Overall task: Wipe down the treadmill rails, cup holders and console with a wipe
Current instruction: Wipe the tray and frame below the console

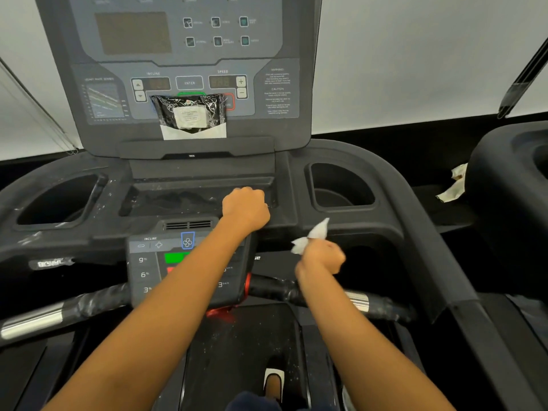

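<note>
I stand on a black treadmill. My right hand (321, 258) pinches a crumpled white wipe (311, 235) in the air, just below the right cup holder (367, 200). My left hand (244, 207) reaches into the right end of the dusty centre tray (178, 200); its fingers curl downward and nothing shows in them. The upright console (189, 54) carries a black pack of wipes (189, 114) leaning on its ledge. The left cup holder (26, 221) has white smears around its rim.
A lower control panel (148, 262) lies under my left forearm. Taped handlebars with metal sensors run left (32, 321) and right (358, 301). A crumpled used wipe (453, 185) lies beside the neighbouring machine (510, 179). My shoe (274, 378) is on the belt.
</note>
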`<action>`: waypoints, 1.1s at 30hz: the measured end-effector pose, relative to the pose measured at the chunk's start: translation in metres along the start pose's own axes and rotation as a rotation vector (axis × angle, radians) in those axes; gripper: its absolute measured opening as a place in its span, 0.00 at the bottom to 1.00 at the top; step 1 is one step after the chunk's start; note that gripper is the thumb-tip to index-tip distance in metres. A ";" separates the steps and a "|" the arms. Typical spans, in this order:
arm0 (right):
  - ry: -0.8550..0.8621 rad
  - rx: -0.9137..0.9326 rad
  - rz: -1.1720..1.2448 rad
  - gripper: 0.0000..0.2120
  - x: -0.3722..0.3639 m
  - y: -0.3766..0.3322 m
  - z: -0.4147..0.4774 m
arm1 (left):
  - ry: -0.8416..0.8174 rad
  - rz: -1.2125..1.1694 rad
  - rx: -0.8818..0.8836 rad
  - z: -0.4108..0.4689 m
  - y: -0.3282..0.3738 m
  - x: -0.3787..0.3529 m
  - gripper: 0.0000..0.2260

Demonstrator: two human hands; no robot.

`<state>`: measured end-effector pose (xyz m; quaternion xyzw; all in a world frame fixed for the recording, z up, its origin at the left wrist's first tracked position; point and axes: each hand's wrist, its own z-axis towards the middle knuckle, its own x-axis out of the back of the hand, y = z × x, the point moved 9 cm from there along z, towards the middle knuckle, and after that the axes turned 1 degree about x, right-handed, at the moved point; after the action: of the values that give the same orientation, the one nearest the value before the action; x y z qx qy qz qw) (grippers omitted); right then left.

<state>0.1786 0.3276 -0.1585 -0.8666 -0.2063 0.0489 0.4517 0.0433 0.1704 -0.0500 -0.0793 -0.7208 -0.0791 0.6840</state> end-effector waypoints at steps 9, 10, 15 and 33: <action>-0.184 -0.229 0.191 0.03 0.008 -0.025 -0.008 | -0.013 -0.054 0.025 -0.002 -0.005 -0.001 0.14; -0.145 -0.188 0.240 0.04 0.021 -0.033 -0.008 | -0.009 -0.058 0.024 -0.002 -0.005 -0.001 0.14; -0.032 -0.188 0.132 0.08 0.011 -0.015 -0.017 | -0.004 -0.068 0.013 -0.004 -0.006 -0.002 0.14; -0.368 -0.277 0.110 0.12 -0.040 0.013 -0.076 | -0.038 -0.149 -0.007 -0.012 -0.013 -0.001 0.08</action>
<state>0.1668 0.2464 -0.1283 -0.9067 -0.2426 0.2018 0.2799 0.0525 0.1548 -0.0501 -0.0294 -0.7372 -0.1310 0.6622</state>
